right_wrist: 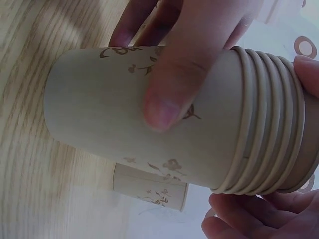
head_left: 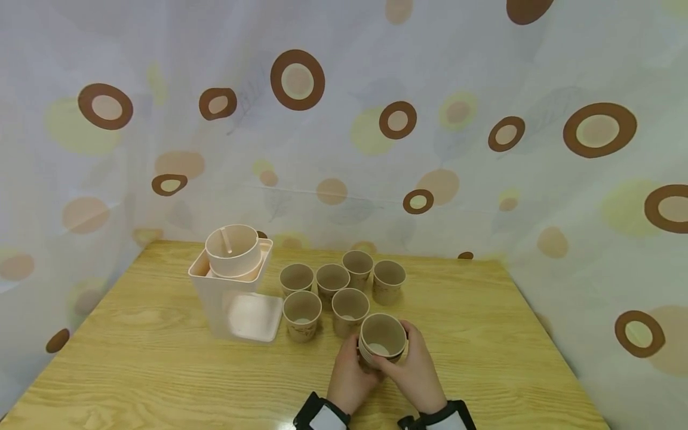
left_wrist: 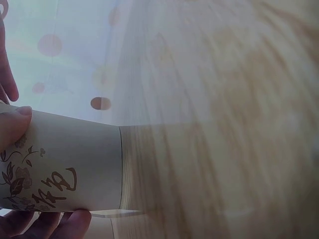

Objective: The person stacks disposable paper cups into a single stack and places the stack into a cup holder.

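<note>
Holding a stack (head_left: 383, 337) of nested cups mouth-up in both hands, at the near side of the table (head_left: 484, 346). Gripping round the body with the left hand (head_left: 350, 373); clasping near the rims with the right hand (head_left: 420, 370), by thumb and fingers. Probably shared out like this to support the body while keeping the rims aligned. Hard to say whether lifted or resting on the table, with the base covered in the head view and any contact unclear from the wrists. Too tightly nested to count with confidence.

Just beyond, in a close cluster, six loose cups (head_left: 333, 283), all mouth-up, perhaps grouped to stay within reach; partly hidden at the back by nearer ones. Further left, a bin (head_left: 215, 307) with a cylinder (head_left: 235, 260) seated in its mouth, likely propped by the walls; impossible to see beneath. Beside the bin, a flat plate (head_left: 257, 319). Behind everything, a patterned sheet (head_left: 344, 149). Cut off below the wrist straps (head_left: 448, 415) in the head view; hazy across the right half of the left wrist view.
</note>
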Demonstrator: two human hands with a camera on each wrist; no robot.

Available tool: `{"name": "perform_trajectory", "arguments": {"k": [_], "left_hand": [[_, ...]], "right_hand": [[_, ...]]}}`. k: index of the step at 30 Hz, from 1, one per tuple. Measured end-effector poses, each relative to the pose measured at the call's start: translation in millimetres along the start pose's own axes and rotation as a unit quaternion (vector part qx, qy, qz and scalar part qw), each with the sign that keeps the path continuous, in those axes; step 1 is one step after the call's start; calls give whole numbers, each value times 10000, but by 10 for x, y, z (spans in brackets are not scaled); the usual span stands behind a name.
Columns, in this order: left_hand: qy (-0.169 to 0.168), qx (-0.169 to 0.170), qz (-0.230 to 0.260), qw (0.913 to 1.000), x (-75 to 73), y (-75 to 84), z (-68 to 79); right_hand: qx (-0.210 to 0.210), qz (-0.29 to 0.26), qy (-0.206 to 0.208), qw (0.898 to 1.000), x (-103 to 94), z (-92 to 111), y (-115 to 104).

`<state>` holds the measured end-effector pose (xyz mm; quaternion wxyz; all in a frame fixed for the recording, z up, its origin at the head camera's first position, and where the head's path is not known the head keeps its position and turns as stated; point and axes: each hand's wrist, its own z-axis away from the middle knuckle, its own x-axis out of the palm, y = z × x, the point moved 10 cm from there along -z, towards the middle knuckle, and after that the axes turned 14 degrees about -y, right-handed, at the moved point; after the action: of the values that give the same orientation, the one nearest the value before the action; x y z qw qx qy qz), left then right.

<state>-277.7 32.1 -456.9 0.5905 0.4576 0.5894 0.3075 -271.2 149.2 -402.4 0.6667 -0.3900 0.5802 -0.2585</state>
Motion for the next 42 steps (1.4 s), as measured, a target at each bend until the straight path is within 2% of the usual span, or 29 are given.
{"name": "perform_trajectory", "arguments": {"k": [13,28,32,35,37,39,42], "left_hand": [[16,-109,-96,9999,22,11,16],[100,52,-134,9998,24,50,3],[6,102,-123,9999,34,53,2],[-218,149,-169,9995,26,77,13],[-316,93,-285,9991,-29,101,39],[-256,-61,-375,9990,-153,128,70],[371,-240,-547,9975,-484,193,107]], "right_hand": [[-69,-136,20,9999,4,44,52],[-313,-397,-17,9987,60,-16,168],[-257,-324,53,9991,61,-22,197],[-258,-226,132,9993,57,-24,205],[-279,-208,158,9993,61,-27,206],[-311,-192,176,9992,66,-33,203],[-353,-142,187,9991,72,-44,192]]}}
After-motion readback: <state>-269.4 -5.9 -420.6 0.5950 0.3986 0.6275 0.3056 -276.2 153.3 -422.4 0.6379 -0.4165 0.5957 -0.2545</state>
